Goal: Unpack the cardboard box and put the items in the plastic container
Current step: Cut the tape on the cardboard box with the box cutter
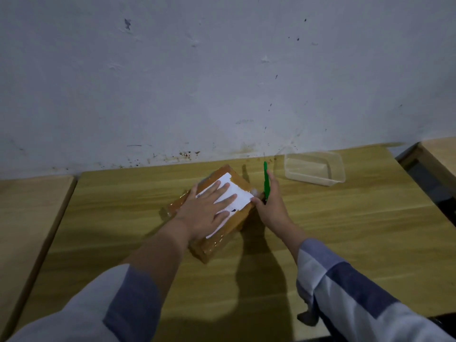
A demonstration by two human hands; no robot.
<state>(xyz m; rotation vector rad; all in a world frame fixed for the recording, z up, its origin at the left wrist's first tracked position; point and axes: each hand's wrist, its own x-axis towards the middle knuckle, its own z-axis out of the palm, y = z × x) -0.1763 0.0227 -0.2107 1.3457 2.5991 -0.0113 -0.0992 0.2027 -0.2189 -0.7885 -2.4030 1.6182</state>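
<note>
The taped cardboard box (217,213) lies sealed on the wooden table (345,230), turned at an angle, a white shipping label (228,201) on its top. The left hand (209,211) lies flat on that label, fingers spread and straight, pinning the box down. The right hand (272,206) is closed round a green plastic cutter (266,180) just beside the box's right far corner, its blade pointing up and away, index finger along it.

The step in hand looks like slitting the tape. To do it well, the blade tip should be lowered into the seam at that corner and drawn shallowly along the edge, away from the pinning fingers, so the contents are not scored. The left hand ought to keep its weight behind the cut line. The clear plastic container (315,169) waits open, far right, well apart from the box.
</note>
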